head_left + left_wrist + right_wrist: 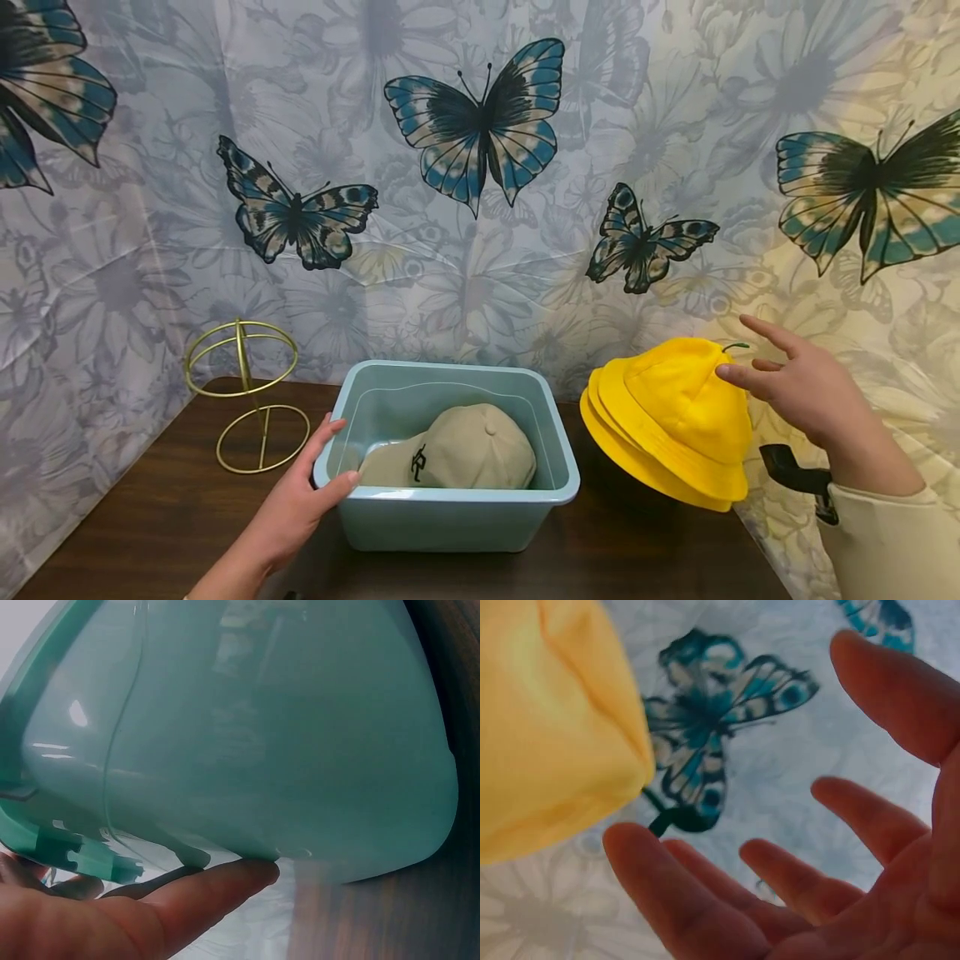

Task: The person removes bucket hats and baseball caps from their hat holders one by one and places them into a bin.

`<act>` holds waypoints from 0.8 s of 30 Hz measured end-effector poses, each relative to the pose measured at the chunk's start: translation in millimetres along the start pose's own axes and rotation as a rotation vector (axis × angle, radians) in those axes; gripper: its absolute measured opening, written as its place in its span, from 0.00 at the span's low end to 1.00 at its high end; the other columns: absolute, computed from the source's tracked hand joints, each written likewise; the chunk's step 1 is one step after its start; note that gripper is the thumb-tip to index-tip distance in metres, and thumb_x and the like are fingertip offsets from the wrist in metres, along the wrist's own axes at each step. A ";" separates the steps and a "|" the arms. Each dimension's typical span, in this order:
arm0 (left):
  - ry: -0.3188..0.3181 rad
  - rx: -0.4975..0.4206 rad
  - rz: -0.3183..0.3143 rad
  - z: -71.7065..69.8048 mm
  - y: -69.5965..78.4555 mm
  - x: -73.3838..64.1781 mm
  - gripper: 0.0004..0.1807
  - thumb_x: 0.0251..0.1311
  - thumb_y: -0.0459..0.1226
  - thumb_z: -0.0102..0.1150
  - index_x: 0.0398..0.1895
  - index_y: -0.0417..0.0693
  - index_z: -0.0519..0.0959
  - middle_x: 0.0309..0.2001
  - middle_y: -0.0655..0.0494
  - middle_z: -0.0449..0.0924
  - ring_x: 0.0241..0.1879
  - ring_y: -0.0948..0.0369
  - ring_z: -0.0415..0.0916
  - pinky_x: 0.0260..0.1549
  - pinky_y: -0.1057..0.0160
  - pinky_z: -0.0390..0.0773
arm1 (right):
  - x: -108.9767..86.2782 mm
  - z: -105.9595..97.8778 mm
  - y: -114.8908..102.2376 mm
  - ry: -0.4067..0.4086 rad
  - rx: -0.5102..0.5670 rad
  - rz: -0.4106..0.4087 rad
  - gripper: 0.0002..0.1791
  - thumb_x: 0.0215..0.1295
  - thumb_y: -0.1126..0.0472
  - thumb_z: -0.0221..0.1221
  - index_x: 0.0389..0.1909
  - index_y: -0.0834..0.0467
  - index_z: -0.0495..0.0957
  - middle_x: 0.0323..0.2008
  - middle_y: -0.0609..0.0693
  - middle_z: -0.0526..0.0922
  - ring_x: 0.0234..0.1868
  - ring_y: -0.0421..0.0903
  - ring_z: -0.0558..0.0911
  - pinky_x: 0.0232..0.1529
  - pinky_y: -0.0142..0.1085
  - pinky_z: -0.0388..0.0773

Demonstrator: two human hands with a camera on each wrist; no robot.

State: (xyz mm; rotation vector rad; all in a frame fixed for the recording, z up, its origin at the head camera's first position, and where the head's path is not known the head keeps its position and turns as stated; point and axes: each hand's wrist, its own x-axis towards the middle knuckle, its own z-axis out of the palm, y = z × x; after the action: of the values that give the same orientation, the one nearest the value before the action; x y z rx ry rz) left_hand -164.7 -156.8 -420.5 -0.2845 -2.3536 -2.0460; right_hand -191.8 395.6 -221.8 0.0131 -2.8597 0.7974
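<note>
A light blue-green plastic bin [457,521] stands on the dark table. Inside it lies a beige baseball cap [480,446] with a dark emblem, its brim to the left. My left hand [296,500] touches the bin's left front corner, fingers along the left rim and thumb at the front rim. In the left wrist view, a straight finger [225,889] lies against the bin's wall. On the right are stacked yellow bucket hats [667,417], tilted, the top one with a green stem. My right hand [813,392] hovers beside that stem, fingers spread, holding nothing.
A gold wire stand [262,412] with rings stands at the table's left back. The brown wooden table [150,500] ends against a butterfly-printed cloth [480,275] behind. What supports the yellow hats is hidden in shadow.
</note>
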 end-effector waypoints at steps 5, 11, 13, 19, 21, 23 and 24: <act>-0.003 0.001 -0.003 -0.2 0.2 0.7 0.38 0.66 0.39 0.62 0.75 0.47 0.55 0.80 0.46 0.30 0.75 0.41 0.33 0.63 0.35 0.54 | 19.3 -5.8 9.1 -0.112 0.031 0.039 0.55 0.65 0.41 0.64 0.80 0.56 0.41 0.72 0.79 0.42 0.56 0.74 0.73 0.45 0.55 0.80; -0.004 0.001 -0.017 -0.4 1.2 0.7 0.38 0.67 0.38 0.61 0.76 0.47 0.54 0.80 0.46 0.30 0.75 0.40 0.33 0.63 0.34 0.53 | 37.1 -3.5 20.4 -0.195 0.107 0.088 0.55 0.64 0.48 0.67 0.79 0.58 0.42 0.72 0.78 0.40 0.62 0.75 0.67 0.45 0.53 0.81; -0.003 0.002 -0.021 -0.5 0.6 0.4 0.38 0.66 0.38 0.62 0.76 0.47 0.54 0.80 0.46 0.30 0.75 0.40 0.32 0.64 0.34 0.53 | 41.8 -2.2 24.6 -0.211 0.125 0.099 0.54 0.64 0.49 0.67 0.79 0.59 0.43 0.72 0.78 0.42 0.62 0.74 0.67 0.45 0.53 0.81; 0.001 -0.002 -0.018 0.2 -0.5 0.7 0.39 0.66 0.39 0.63 0.75 0.47 0.55 0.80 0.47 0.31 0.75 0.41 0.33 0.64 0.36 0.53 | 49.9 0.6 34.5 -0.254 0.143 0.104 0.50 0.66 0.46 0.64 0.78 0.63 0.48 0.72 0.77 0.45 0.64 0.74 0.64 0.46 0.53 0.80; 0.003 -0.007 -0.010 0.2 -1.0 1.3 0.39 0.66 0.38 0.63 0.75 0.46 0.55 0.80 0.47 0.31 0.75 0.41 0.33 0.64 0.36 0.53 | 51.3 2.0 35.9 -0.250 0.122 0.092 0.48 0.67 0.44 0.63 0.77 0.64 0.52 0.71 0.77 0.47 0.63 0.74 0.65 0.46 0.53 0.81; 0.004 -0.010 -0.003 0.1 -1.4 1.9 0.39 0.65 0.38 0.63 0.75 0.46 0.56 0.80 0.47 0.31 0.75 0.41 0.33 0.64 0.36 0.53 | 52.9 3.5 37.1 -0.237 0.093 0.078 0.45 0.68 0.44 0.62 0.75 0.65 0.56 0.71 0.77 0.50 0.62 0.74 0.67 0.45 0.52 0.81; 0.005 -0.012 0.000 0.0 -1.6 2.1 0.39 0.65 0.38 0.63 0.75 0.46 0.56 0.80 0.46 0.31 0.75 0.41 0.33 0.64 0.36 0.52 | 53.6 4.2 37.5 -0.230 0.077 0.070 0.44 0.69 0.45 0.61 0.74 0.66 0.57 0.70 0.77 0.52 0.61 0.73 0.68 0.44 0.52 0.81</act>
State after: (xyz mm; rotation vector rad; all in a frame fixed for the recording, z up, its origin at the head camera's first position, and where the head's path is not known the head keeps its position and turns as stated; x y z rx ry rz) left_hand -166.9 -156.8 -421.8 -0.2788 -2.3390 -2.0593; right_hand -247.4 427.6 -235.5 0.0155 -3.0565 0.9781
